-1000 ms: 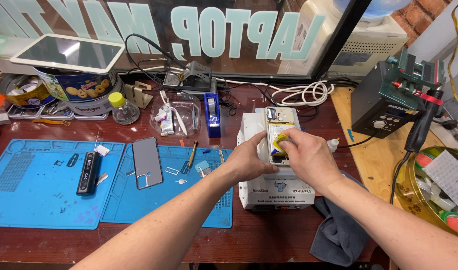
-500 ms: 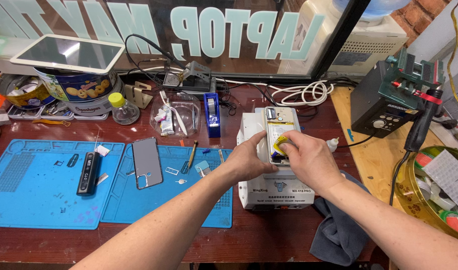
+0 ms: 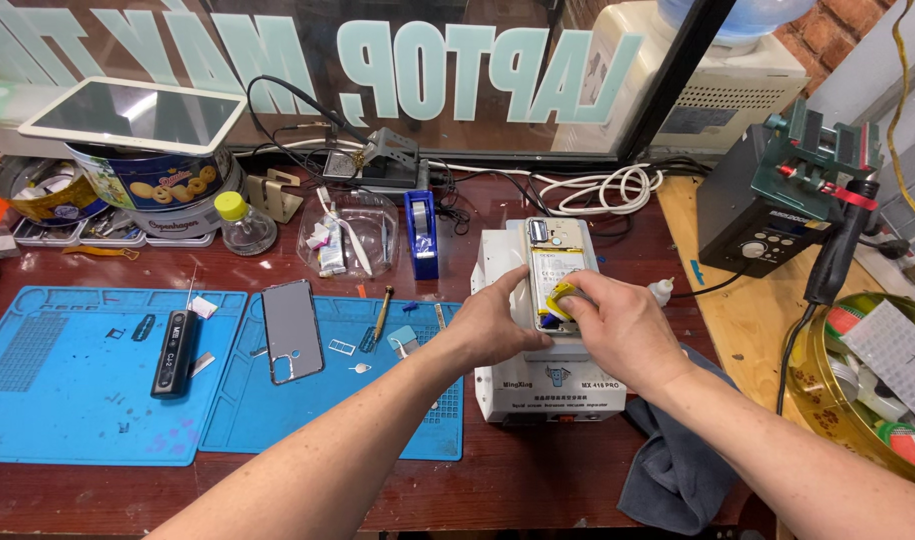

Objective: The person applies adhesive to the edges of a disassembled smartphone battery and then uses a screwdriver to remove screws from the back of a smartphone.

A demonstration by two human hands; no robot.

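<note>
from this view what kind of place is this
Most likely a phone repair bench: an opened phone lies on a white heating machine, with blue work mats and a soldering station nearby.

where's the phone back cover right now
In the head view, the phone back cover lies left of both hands on the blue mat, beside the black tool.

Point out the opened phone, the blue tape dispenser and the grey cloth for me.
opened phone (image 3: pixel 555 255): head view, upper part of its exposed inside.
blue tape dispenser (image 3: pixel 421 236): head view, middle of its body.
grey cloth (image 3: pixel 672 470): head view, centre fold.
</note>
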